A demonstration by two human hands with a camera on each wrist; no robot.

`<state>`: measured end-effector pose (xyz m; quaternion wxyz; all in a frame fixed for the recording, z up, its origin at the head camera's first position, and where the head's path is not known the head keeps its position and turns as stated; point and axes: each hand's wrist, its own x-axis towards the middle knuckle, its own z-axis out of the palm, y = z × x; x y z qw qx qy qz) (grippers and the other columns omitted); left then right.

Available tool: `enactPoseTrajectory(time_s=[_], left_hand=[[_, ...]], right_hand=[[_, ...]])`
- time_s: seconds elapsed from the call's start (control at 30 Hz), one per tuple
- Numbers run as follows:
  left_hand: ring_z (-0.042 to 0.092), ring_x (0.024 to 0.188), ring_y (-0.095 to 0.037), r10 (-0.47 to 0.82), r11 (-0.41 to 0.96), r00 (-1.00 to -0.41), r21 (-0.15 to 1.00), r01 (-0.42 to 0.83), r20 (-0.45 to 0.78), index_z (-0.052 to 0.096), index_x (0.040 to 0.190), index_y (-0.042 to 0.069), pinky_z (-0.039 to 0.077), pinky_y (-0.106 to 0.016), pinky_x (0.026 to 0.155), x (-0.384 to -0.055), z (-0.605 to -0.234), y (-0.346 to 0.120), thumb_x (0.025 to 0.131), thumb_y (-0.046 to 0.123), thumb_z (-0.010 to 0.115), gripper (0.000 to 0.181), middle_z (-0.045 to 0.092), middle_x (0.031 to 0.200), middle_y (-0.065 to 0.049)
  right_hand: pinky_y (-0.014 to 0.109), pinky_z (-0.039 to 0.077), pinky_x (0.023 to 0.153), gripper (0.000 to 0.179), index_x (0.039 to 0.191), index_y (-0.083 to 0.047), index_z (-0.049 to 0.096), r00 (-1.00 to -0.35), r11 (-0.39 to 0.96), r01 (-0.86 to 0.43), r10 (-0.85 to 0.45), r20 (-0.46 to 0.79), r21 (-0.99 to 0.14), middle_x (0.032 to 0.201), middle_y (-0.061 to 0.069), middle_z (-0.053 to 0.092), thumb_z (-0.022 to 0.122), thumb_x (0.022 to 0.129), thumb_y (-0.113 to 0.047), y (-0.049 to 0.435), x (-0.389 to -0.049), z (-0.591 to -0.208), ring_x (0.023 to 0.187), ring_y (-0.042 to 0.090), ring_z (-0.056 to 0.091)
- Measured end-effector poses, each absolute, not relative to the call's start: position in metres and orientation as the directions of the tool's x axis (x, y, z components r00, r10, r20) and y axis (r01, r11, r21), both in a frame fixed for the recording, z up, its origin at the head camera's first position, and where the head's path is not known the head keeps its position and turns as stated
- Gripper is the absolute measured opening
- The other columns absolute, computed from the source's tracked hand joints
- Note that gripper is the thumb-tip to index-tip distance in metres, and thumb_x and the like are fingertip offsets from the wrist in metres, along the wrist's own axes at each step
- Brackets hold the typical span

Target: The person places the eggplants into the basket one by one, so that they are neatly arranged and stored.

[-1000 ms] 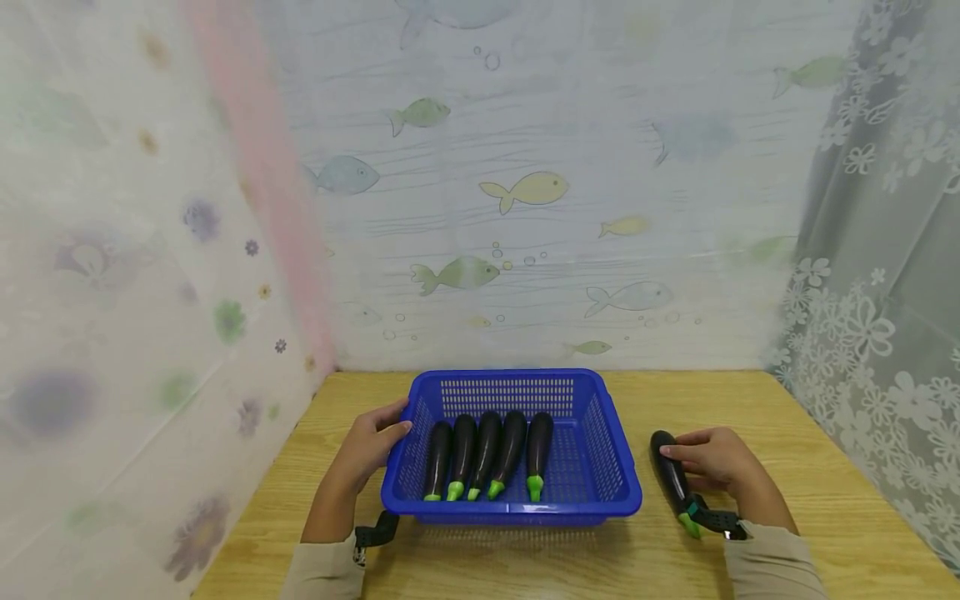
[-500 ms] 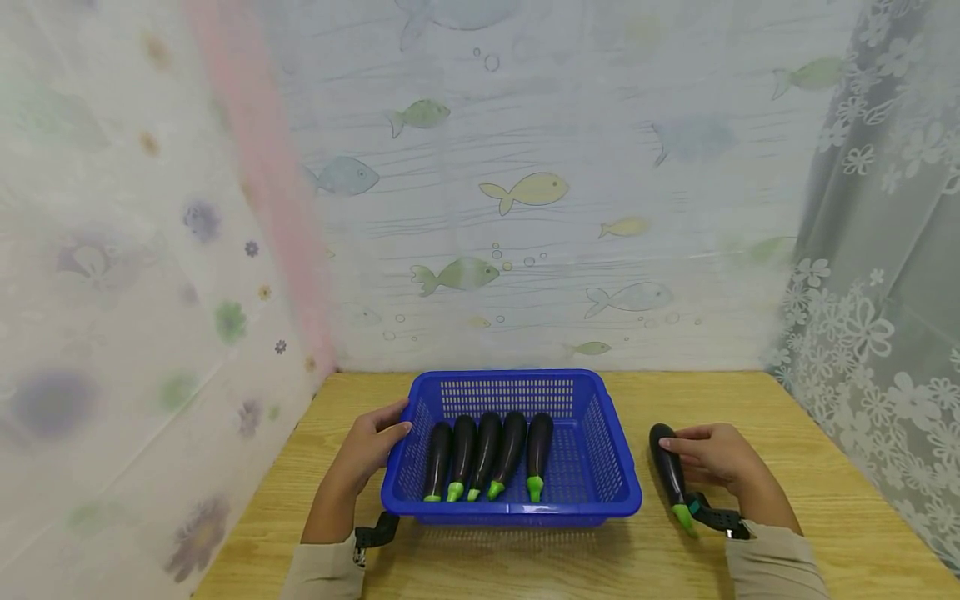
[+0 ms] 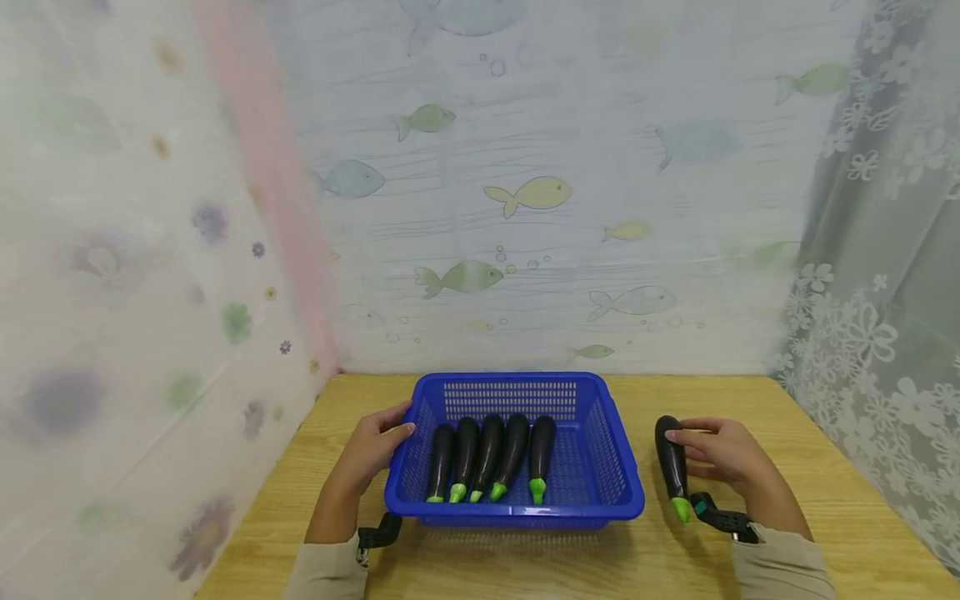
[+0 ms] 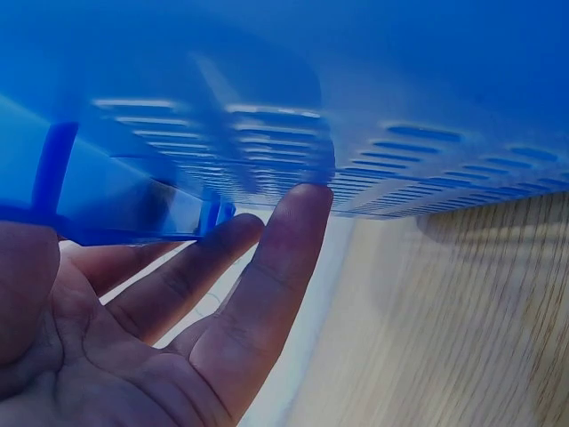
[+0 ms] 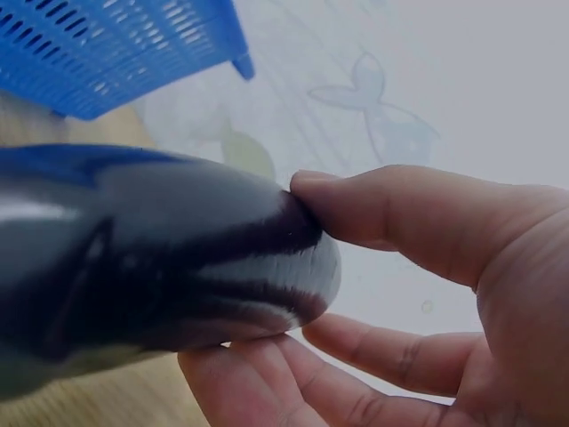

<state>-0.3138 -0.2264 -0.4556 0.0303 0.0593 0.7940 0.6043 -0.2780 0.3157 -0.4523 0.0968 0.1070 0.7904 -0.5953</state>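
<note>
A blue plastic basket with slotted walls stands on the table, several dark eggplants lying side by side in its left and middle part. My left hand holds the basket's left rim, the thumb near the top edge. In the left wrist view its fingers touch the outside wall from below the rim. To the right of the basket, my right hand grips another eggplant near its rounded end, thumb on one side and fingers on the other. Its green stem end points toward me.
The wooden table extends on both sides of the basket. Behind it hangs a fish-patterned sheet, with a flowered sheet at the left and a lace-patterned curtain at the right. Each wrist wears a black mount.
The gripped eggplant has shifted slightly away from me and turned straighter, its stem end swinging left. My right hand moved with it. The left hand and basket hold their place.
</note>
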Motion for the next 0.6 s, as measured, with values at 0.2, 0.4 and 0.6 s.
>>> enactPoseTrajectory(time_s=[0.2,0.4,0.6], left_hand=[[0.063,0.126,-0.044,0.138,0.250,-0.990,0.967,0.056,0.022,0.043,0.158,0.010,0.062,-0.052,0.086,-0.316,-0.456,-0.224,0.104,0.020,0.061,0.058,0.049,0.155,-0.025],[0.063,0.127,-0.042,0.126,0.274,-0.992,0.960,0.050,0.015,0.044,0.158,0.010,0.062,-0.051,0.088,-0.317,-0.457,-0.226,0.104,0.020,0.060,0.057,0.049,0.155,-0.023],[0.063,0.127,-0.042,0.127,0.294,-0.992,0.954,0.058,0.022,0.044,0.158,0.010,0.061,-0.051,0.089,-0.317,-0.458,-0.225,0.105,0.020,0.059,0.056,0.049,0.156,-0.022]], right_hand=[[0.040,0.063,0.089,0.088,0.156,0.008,0.033,-0.970,0.283,0.239,0.033,-0.240,-0.929,0.146,0.030,0.053,0.074,0.094,-0.040,0.310,-0.275,-0.442,0.118,0.026,0.067],[0.041,0.063,0.090,0.085,0.155,0.008,0.035,-0.981,0.291,0.189,0.016,-0.193,-0.938,0.149,0.031,0.050,0.074,0.095,-0.039,0.303,-0.279,-0.431,0.121,0.028,0.066],[0.042,0.062,0.090,0.083,0.155,0.007,0.036,-0.984,0.279,0.175,0.006,-0.181,-0.944,0.152,0.031,0.047,0.074,0.095,-0.037,0.293,-0.283,-0.419,0.128,0.037,0.061]])
